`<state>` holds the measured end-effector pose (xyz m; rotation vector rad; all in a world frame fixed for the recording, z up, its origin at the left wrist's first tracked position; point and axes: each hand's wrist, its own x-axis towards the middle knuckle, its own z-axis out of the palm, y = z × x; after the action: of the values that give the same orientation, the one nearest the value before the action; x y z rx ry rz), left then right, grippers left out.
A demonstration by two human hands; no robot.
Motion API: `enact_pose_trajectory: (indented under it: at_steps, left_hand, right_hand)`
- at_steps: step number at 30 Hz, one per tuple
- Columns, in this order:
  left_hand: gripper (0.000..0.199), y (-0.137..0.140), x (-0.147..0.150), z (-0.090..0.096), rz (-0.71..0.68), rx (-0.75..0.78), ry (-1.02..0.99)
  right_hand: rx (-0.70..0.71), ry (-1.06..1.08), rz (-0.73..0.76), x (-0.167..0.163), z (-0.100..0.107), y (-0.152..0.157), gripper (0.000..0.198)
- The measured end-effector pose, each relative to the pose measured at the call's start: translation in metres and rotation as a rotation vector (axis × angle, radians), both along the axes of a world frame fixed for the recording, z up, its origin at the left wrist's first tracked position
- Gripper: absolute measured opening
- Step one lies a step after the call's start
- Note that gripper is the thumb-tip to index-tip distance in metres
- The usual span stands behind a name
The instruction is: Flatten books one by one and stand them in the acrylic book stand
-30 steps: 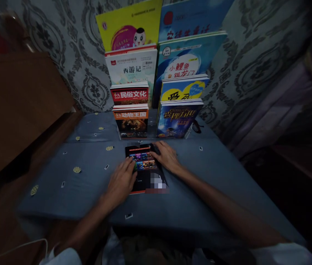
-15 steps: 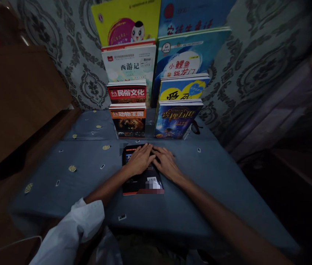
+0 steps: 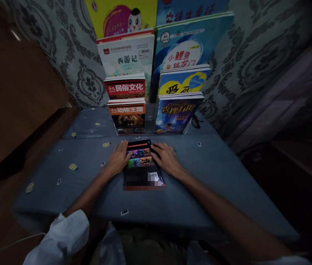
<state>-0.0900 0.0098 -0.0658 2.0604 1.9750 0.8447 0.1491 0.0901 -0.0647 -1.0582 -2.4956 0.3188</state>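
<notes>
A dark book lies flat on the cloth-covered table, with rows of small coloured pictures and a white barcode label on its upper face. Along its left edge rests my left hand, fingers extended and the thumb over the cover. My right hand lies at the upper right edge, fingers stretched forward and the thumb reaching onto the book. Neither hand is wrapped round it. Just beyond stand an orange-and-black book with a lion and a dark blue book, each at the front of a row.
Behind them rise a red book, a white book, a yellow-and-blue book and a teal book. Dark glasses lie right of the rows. A brown wooden panel borders the grey-blue table.
My left hand has slid left from the middle of the book to its left edge, uncovering the small pictures. My right hand has stayed nearly in place at the right edge.
</notes>
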Motion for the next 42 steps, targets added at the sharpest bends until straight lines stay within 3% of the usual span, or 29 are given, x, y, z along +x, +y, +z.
enact_pose_trajectory:
  at_steps: [9,15,17,20,31,37,42]
  left_hand:
    - [0.050,-0.002,-0.001,0.008,-0.045,-0.057,0.167]
    - [0.058,0.013,0.008,0.021,-0.289,-0.150,0.268]
    - [0.064,0.017,0.017,0.024,-0.375,-0.165,0.262]
    - [0.057,0.017,0.033,0.025,-0.477,-0.155,0.195]
    - [0.042,-0.031,0.064,0.036,-0.766,-0.231,0.032]
    - [0.048,-0.056,0.069,0.034,-0.847,-0.259,0.172]
    - [0.048,-0.050,0.063,0.040,-0.851,-0.300,0.267]
  right_hand:
    - [-0.082,0.176,0.120,0.001,-0.009,0.023,0.040]
    - [-0.148,0.291,0.209,-0.008,-0.009,0.042,0.050]
    - [-0.158,0.293,0.196,-0.009,-0.009,0.044,0.050]
    - [-0.151,0.284,0.190,-0.010,-0.010,0.043,0.046]
    - [-0.111,0.207,0.183,-0.008,-0.002,0.036,0.044]
    - [-0.095,0.178,0.160,-0.008,-0.003,0.034,0.043]
    - [-0.068,0.169,0.161,-0.008,-0.008,0.034,0.043]
